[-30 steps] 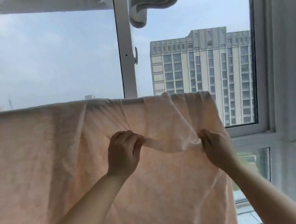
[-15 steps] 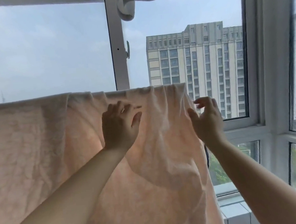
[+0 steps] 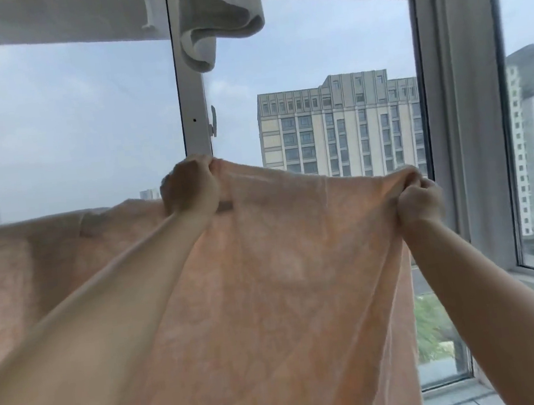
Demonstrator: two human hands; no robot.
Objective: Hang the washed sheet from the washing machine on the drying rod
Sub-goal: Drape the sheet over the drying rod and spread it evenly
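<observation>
A pale peach sheet (image 3: 284,283) hangs in front of the window and fills the lower half of the view. Its left part drapes over a rod that the cloth hides. My left hand (image 3: 190,190) grips the sheet's top edge near the middle window post, lifted above the draped part. My right hand (image 3: 418,198) grips the top edge at the sheet's right end, a little lower. The cloth is stretched taut between both hands.
A white towel (image 3: 216,19) hangs folded from above at the top centre, beside a sheer white cloth (image 3: 42,21) at the top left. The window post with its handle (image 3: 196,120) stands behind my left hand. The window frame (image 3: 477,114) and sill close off the right.
Both hands were open near the sheet's top half a second ago. Now each grips the top edge, and they have moved apart and upward, pulling the bunched cloth flat.
</observation>
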